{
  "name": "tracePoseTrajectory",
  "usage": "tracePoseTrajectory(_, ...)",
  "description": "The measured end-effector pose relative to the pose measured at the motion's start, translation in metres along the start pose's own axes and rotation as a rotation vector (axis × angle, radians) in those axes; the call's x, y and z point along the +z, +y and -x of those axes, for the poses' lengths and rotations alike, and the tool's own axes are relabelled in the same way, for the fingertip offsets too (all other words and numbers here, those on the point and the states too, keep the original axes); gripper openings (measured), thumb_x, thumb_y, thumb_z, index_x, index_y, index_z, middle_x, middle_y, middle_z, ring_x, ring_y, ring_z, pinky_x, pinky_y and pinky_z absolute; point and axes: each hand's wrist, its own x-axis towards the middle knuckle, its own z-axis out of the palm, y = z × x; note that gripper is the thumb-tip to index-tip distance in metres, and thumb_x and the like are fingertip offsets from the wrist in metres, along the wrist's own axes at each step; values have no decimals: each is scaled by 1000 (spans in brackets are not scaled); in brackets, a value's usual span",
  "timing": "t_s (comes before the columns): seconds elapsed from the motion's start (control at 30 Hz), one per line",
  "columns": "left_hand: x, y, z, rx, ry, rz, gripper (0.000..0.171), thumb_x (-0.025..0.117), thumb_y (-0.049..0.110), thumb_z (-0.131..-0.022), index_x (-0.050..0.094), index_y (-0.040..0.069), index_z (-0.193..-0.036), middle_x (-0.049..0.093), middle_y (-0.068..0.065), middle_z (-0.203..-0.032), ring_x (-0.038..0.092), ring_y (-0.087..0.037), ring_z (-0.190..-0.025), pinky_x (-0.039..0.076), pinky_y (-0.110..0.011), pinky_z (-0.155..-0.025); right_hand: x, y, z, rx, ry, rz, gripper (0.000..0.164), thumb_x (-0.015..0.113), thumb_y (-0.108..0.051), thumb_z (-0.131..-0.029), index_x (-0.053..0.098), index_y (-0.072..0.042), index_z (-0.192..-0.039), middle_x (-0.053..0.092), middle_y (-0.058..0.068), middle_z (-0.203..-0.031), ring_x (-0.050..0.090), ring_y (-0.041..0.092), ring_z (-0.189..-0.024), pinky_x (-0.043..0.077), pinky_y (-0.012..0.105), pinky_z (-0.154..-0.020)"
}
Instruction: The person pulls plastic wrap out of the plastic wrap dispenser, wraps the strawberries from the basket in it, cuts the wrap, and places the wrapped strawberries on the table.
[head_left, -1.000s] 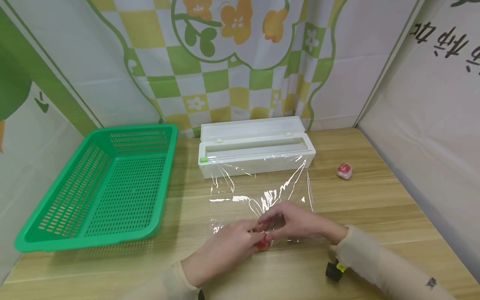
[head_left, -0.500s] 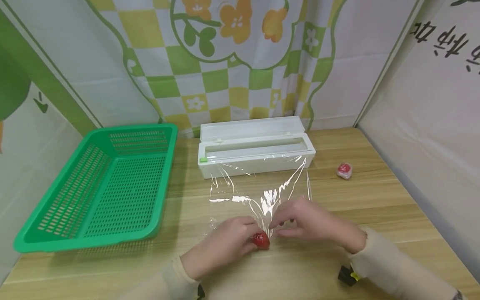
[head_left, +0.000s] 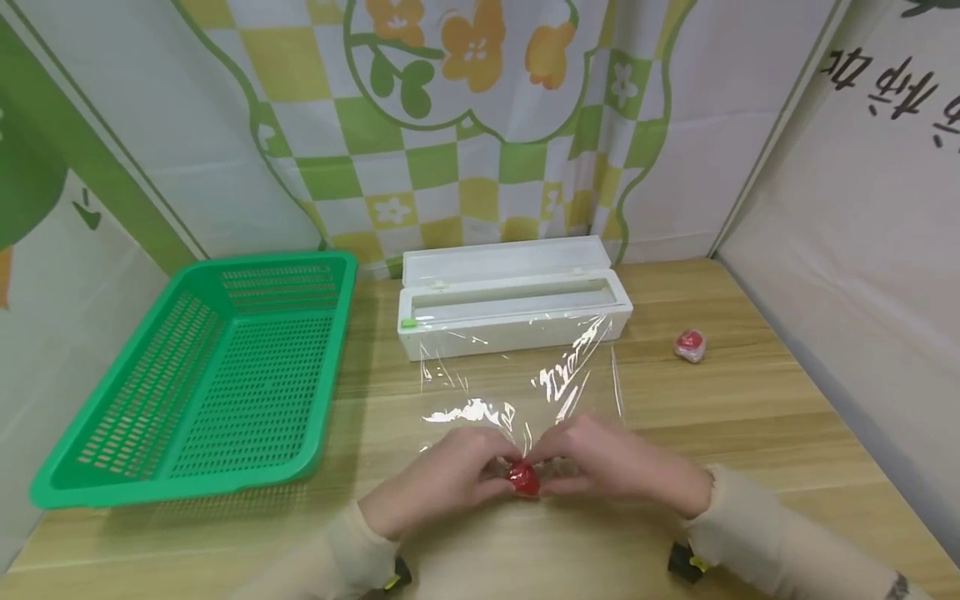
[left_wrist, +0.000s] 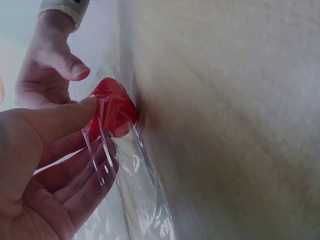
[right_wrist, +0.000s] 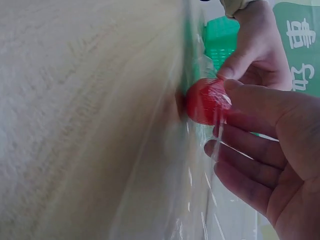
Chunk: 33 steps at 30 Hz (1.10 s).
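Note:
A small red strawberry (head_left: 523, 479) rests on the table, with clear cling film (head_left: 480, 410) drawn over it. My left hand (head_left: 442, 473) pinches it from the left; its thumb (left_wrist: 75, 117) lies against the film-covered red side in the left wrist view. From the right, my right hand (head_left: 611, 462) pinches the strawberry and the film at its top. The right thumb (right_wrist: 260, 100) touches the strawberry in the right wrist view, the other fingers reaching below it. The film runs back, creased, to a white film dispenser (head_left: 517, 337) with its lid raised.
A green plastic basket (head_left: 341, 333) stands on the left. One small wrapped red piece (head_left: 689, 345) lies on the table (head_left: 750, 417) to the right. Behind the dispenser hangs a checked curtain (head_left: 480, 192).
My right hand moved right off the strawberry, then came back left to it. My left hand stayed at the strawberry. The film's creases shifted.

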Motion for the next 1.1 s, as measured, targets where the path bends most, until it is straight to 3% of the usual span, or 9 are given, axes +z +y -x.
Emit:
tracePoseTrajectory(0.17,1,-5,-2,-38,-42,70,20,73,26,-83,73,20,-102,70,13,-90,60,6,-80,50,-12,-74,6,1,-1,50,0,-67,28,78,-30,-77,74,-18,-102,73,-10,-92,63,-2,-79,50,11,-72)
tracePoseTrajectory(0.53,-1,-6,-3,-103,-69,192,17,71,29,-85,74,21,-99,70,15,-85,61,4,-76,51,-15,-72,15,0,-6,149,28,-97,32,81,-29,-72,70,-18,-100,69,-12,-91,61,0,-80,52,16,-73)
tracePoseTrajectory(0.73,-1,-8,-4,-129,-66,143,15,69,27,-87,73,19,-99,71,12,-88,61,4,-79,52,-16,-76,15,4,-8,212,2,-160,28,80,-31,-74,71,-22,-99,68,-18,-87,60,-1,-76,51,16,-70)
tracePoseTrajectory(0.87,-3,-7,-5,-128,-45,50,20,68,29,-87,72,18,-103,71,10,-91,61,2,-82,52,-18,-77,13,10,-10,240,-30,-191,23,78,-32,-76,72,-24,-97,68,-19,-85,60,-2,-72,52,17,-67)
tracePoseTrajectory(1.0,-5,-4,-5,-93,20,-111,27,71,37,-84,70,20,-104,68,9,-95,58,-4,-89,51,-24,-82,9,18,-12,254,-80,-322,21,77,-32,-79,73,-23,-98,70,-16,-84,62,1,-69,54,20,-64)
tracePoseTrajectory(1.1,-6,-2,-6,-59,46,-162,33,75,37,-79,68,20,-107,66,9,-100,57,-6,-94,50,-26,-88,6,25,-13,277,-126,-454,23,76,-31,-80,74,-21,-101,72,-12,-88,66,5,-73,56,22,-67)
